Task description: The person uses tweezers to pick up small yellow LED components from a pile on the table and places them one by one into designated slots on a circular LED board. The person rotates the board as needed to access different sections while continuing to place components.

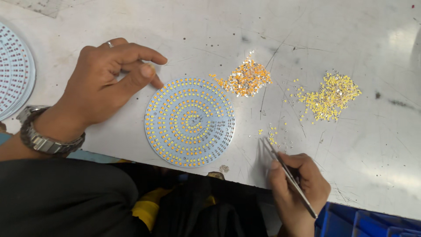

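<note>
A round white circuit board (189,122) studded with rings of small yellow and orange chips lies flat near the table's front edge. My left hand (105,81) rests on the table at the board's upper left, its fingertips touching the board's rim. My right hand (298,186) grips metal tweezers (287,173) whose tips point up-left toward a few loose chips (272,135) right of the board. A heap of orange chips (246,79) and a heap of yellow chips (331,95) lie beyond.
The scratched grey metal table (210,30) carries everything. A stack of similar round boards (15,70) sits at the far left edge. A blue plastic bin (368,221) is at the bottom right. Dark clothing fills the bottom of the view.
</note>
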The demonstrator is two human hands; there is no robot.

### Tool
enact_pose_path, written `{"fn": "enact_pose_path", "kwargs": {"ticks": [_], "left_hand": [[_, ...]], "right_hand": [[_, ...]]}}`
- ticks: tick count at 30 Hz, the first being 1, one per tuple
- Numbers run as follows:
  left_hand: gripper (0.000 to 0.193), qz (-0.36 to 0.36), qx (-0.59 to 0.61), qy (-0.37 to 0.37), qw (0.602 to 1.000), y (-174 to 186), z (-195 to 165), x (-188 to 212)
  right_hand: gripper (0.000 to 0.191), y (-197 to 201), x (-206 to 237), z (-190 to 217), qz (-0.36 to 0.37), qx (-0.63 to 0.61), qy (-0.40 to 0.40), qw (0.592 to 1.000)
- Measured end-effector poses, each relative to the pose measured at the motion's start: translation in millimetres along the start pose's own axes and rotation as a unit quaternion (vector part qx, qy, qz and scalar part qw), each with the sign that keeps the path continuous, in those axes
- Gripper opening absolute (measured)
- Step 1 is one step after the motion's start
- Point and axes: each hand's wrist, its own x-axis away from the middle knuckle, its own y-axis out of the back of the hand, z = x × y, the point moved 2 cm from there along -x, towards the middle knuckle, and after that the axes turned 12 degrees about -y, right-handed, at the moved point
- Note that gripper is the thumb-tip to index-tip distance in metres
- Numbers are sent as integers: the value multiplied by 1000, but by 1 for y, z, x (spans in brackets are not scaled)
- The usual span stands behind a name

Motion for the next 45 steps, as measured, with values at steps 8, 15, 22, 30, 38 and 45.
{"fn": "enact_pose_path", "kwargs": {"ticks": [8, 15, 22, 30, 38, 45], "left_hand": [[33, 0, 5, 0, 1000, 0, 3, 2], [34, 1, 2, 3, 1000, -1, 5, 4], [31, -1, -3, 0, 1000, 0, 2, 2], [27, -8, -17, -20, 1000, -1, 6, 0], [31, -18, -31, -31, 999, -4, 7, -2], [29, -7, -38, -10, 999, -2, 6, -3]], "right_hand": [[13, -9, -1, 8, -7, 28, -25, 999], [13, -7, 0, 9, 8, 30, -12, 999], [14, -6, -2, 5, 9, 60, -17, 998], [14, -17, 11, 14, 87, 51, 102, 990], [18, -34, 18, 23, 123, 52, 160, 978], [15, -32, 18, 24, 120, 39, 164, 978]]}}
